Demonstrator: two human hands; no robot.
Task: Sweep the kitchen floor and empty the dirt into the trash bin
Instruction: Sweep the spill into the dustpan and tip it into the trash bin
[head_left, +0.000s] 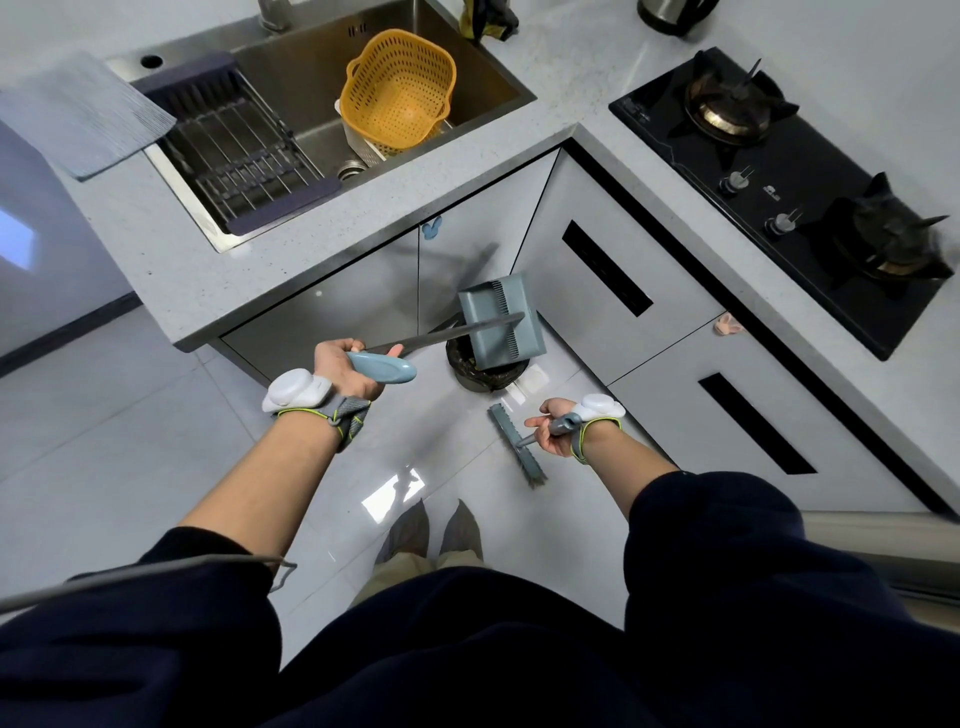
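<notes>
Left hand (345, 366) curls round the handle of the blue-grey plastic dustpan (501, 325), tipped above the round dark bag-lined trash bin (478, 374); right hand (553, 428) grips the grey broom (517, 441), bristles on the floor (156, 415). Orange perforated basket (397, 91) sits in the steel sink (311, 60); black hob (810, 171) logo unreadable

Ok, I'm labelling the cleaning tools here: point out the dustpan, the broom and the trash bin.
dustpan (485, 345): head view, on the pan body beside its comb.
broom (511, 434): head view, on the brush head.
trash bin (460, 370): head view, on its left rim.
</notes>
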